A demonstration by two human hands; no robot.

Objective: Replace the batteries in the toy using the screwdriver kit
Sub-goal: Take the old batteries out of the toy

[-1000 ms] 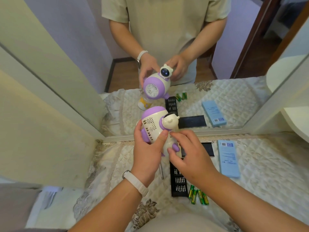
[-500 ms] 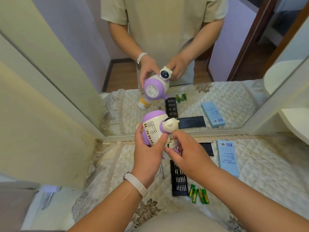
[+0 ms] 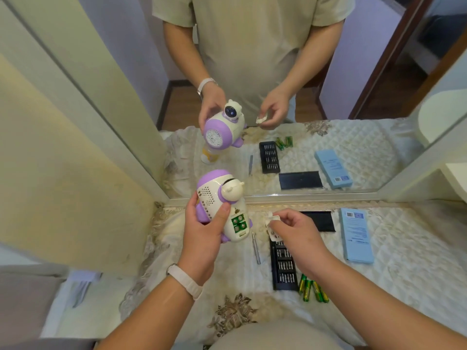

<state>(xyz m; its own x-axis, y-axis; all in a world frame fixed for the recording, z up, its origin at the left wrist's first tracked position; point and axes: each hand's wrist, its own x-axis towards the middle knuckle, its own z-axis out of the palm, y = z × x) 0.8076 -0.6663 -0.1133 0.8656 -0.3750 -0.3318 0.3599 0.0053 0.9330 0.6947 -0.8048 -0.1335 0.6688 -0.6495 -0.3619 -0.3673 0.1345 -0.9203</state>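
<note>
Batteries (image 3: 238, 222) are showing in the open compartment on the toy's (image 3: 219, 205) underside, so the cover (image 3: 273, 221) is already off and the unscrewing looks finished. The left hand (image 3: 203, 229) is gripping the toy in the air above the desk (image 3: 404, 274), fingers (image 3: 222, 215) wrapped round its white and purple body, the thumb pressing just beside the compartment. The right hand (image 3: 294, 231) is holding the small white cover, fingers pinched together on it, just to the right of the toy and above the bit tray (image 3: 284, 267). A screwdriver (image 3: 255, 247) is lying on the quilted desk between the toy and the tray, touched by neither hand. Four green cells (image 3: 312, 290), probably the fresh ones, are lying loose just beside the tray's near end. A black lid (image 3: 319, 221) and a blue box (image 3: 356, 234) are sitting further right. By this reckoning the job is sitting near its midpoint: what is left is setting the cover down, pulling the old batteries out, seating the new cells, refitting the cover and driving the screw back. Whether a screw is resting anywhere on the desk cannot be told.
</note>
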